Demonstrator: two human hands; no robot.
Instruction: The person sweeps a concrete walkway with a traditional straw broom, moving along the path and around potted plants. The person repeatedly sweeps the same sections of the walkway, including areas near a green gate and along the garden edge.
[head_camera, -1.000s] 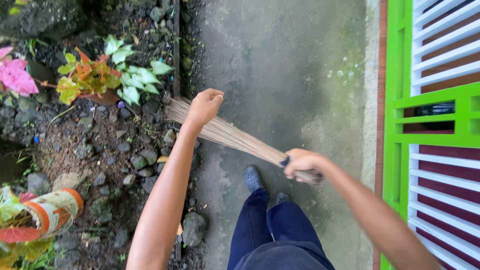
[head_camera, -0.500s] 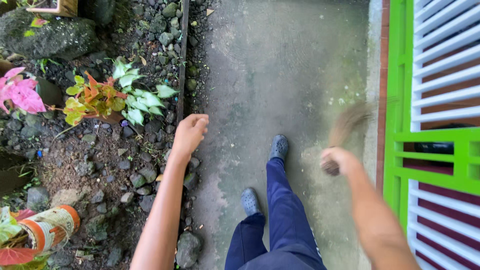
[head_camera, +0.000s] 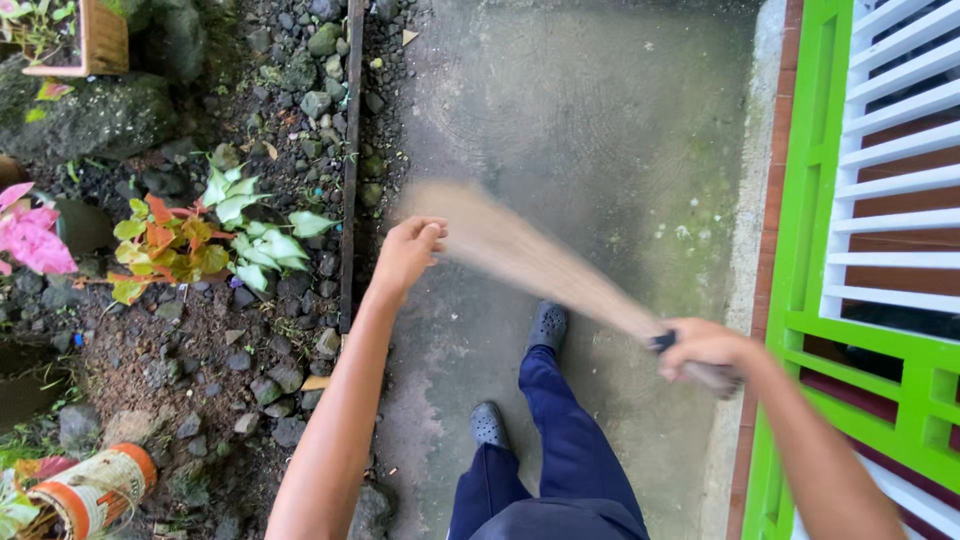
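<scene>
We swept the concrete path (head_camera: 560, 130) with a stick broom (head_camera: 520, 255).

Our right hand (head_camera: 705, 352) was clamped round the broom's bound handle end near the green gate (head_camera: 810, 250); the bristles, blurred, fanned out low across the path just past our left hand (head_camera: 408, 252), which hung loosely curled and held nothing. We judged that a wide stroke could flick grit into the stone bed (head_camera: 290, 110), or clip the wooden edging (head_camera: 350, 170) and the leafy plant (head_camera: 215, 235) beside it. Our shoes (head_camera: 548, 325) stood close under the broom, so it could also catch a foot.
</scene>
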